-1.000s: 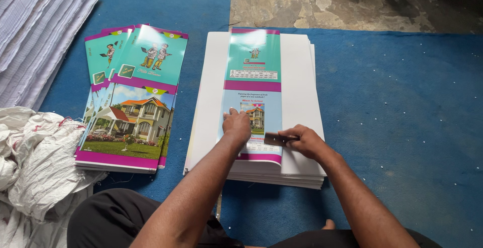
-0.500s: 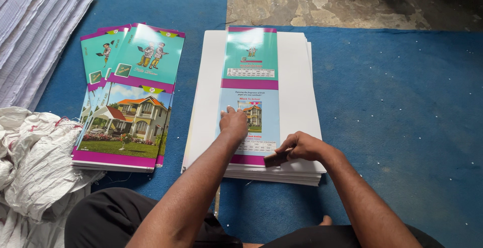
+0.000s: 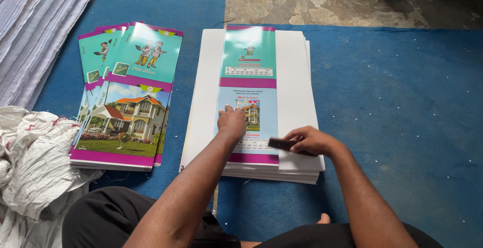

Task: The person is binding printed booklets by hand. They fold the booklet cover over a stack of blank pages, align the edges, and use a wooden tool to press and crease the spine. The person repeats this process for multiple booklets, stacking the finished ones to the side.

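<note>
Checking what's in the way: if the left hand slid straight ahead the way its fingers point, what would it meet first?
The left hand points up the long printed cover strip. It would likely keep sliding along that strip, across its purple band, then the teal panel; nothing else lies on it in that line.

Cover strip [image 3: 247, 94] under my hands was teal on top, magenta bands, pale blue lower panel with a small house picture. White sheet stack [image 3: 297, 102] beneath it. Stacked covers [image 3: 128, 94] at left: teal with cartoon figures, magenta edges, orange-roofed house and green lawn. Blue mat [image 3: 402, 107], speckled white. Dark tool [image 3: 283, 145]. White woven sacks [image 3: 35, 162].
</note>
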